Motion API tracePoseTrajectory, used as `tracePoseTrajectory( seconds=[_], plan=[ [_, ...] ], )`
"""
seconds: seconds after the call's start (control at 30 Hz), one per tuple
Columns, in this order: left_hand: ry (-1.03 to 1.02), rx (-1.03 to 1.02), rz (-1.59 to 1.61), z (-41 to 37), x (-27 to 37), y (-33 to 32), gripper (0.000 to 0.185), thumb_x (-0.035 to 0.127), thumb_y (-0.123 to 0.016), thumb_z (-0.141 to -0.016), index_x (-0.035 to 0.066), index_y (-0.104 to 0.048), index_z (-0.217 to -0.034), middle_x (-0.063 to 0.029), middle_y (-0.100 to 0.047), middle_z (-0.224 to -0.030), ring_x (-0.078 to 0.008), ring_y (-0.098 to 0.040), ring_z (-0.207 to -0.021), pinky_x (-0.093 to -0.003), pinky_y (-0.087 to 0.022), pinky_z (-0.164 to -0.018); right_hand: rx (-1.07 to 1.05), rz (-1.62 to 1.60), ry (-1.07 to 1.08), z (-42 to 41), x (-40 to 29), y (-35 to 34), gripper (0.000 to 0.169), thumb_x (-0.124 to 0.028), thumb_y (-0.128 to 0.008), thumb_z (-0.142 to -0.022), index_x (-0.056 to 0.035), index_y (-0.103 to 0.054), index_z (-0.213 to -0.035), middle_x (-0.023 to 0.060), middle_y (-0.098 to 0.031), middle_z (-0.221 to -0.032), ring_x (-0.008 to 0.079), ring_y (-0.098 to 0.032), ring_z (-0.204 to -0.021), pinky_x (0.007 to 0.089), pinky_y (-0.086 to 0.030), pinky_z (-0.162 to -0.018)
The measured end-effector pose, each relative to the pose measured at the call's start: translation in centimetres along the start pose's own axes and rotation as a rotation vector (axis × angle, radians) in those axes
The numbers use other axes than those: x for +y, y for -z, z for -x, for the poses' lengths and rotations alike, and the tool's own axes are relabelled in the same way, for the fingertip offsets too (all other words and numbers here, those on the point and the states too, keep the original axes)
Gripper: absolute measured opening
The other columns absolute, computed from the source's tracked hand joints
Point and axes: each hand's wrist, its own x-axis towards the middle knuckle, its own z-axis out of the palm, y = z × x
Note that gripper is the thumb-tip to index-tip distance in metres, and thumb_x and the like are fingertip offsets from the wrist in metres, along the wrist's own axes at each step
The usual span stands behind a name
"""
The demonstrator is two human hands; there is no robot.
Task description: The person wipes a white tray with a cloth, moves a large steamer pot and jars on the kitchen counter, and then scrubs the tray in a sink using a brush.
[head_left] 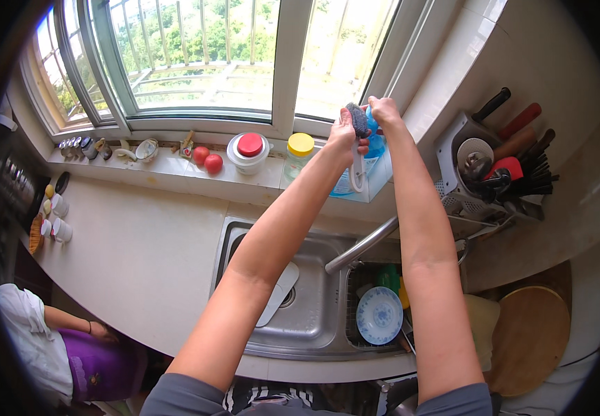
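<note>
Both my arms reach out over the sink to the right end of the window ledge. In my left hand is a scrubbing brush with a grey scouring-pad head and a white handle that hangs down. My right hand grips the top of a blue plastic bottle, right beside the pad. The left fingers and the brush partly hide the bottle. Below my arms lies the stainless steel sink, with a white flat board or lid in its basin.
A steel faucet spans the sink. In the right basin rests a blue-patterned plate. Jars and two tomatoes line the ledge. A knife rack hangs at right above a round wooden board. Another person stands at left.
</note>
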Motion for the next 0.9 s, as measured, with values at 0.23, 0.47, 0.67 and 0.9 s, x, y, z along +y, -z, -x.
tracePoseTrajectory(
  seconds=[0.23, 0.47, 0.67, 0.9],
  plan=[
    [0.063, -0.015, 0.073, -0.6, -0.5, 0.1, 0.053, 0.056, -0.018, -0.101, 0.021, -0.05, -0.125, -0.0119, -0.051, -0.078, -0.0168, -0.039, -0.053, -0.0285, -0.036, -0.044, 0.068, 0.022, -0.014, -0.4, 1.1, -0.1, 0.035, -0.036, -0.046, -0.09, -0.0208, -0.076, -0.08, 0.0131, -0.069, -0.106, 0.0306, -0.065, -0.1, 0.0413, -0.05, -0.087],
    [0.116, -0.124, 0.204, -0.7, -1.0, 2.0, 0.05, 0.058, -0.019, -0.099, 0.015, -0.04, -0.115, -0.0093, -0.046, -0.076, -0.0159, -0.037, -0.054, -0.0275, -0.034, -0.044, 0.056, 0.009, -0.034, -0.5, 1.0, -1.0, 0.042, -0.043, -0.041, -0.09, -0.0228, -0.076, -0.082, 0.0092, -0.07, -0.108, 0.0273, -0.064, -0.105, 0.0422, -0.048, -0.09],
    [0.396, -0.459, 0.315, 3.1, -0.1, 2.1, 0.068, 0.069, -0.023, -0.093, 0.004, -0.042, -0.092, -0.0031, -0.038, -0.075, -0.0114, -0.03, -0.057, -0.0232, -0.028, -0.046, 0.196, 0.04, 0.0, -1.1, 0.8, 0.5, 0.063, -0.052, -0.029, -0.097, -0.0046, -0.069, -0.107, 0.022, -0.064, -0.116, 0.0349, -0.056, -0.118, 0.0432, -0.043, -0.099],
    [0.225, -0.647, 0.247, 8.6, 0.4, 9.1, 0.066, 0.055, -0.024, -0.101, -0.004, -0.049, -0.116, -0.0104, -0.058, -0.087, -0.0131, -0.051, -0.064, -0.0239, -0.048, -0.056, 0.21, -0.377, 0.343, 6.8, 2.6, 4.2, 0.055, -0.048, -0.042, -0.097, -0.0003, -0.06, -0.117, 0.0095, -0.065, -0.095, 0.02, -0.061, -0.085, 0.0338, -0.049, -0.08]
  ],
)
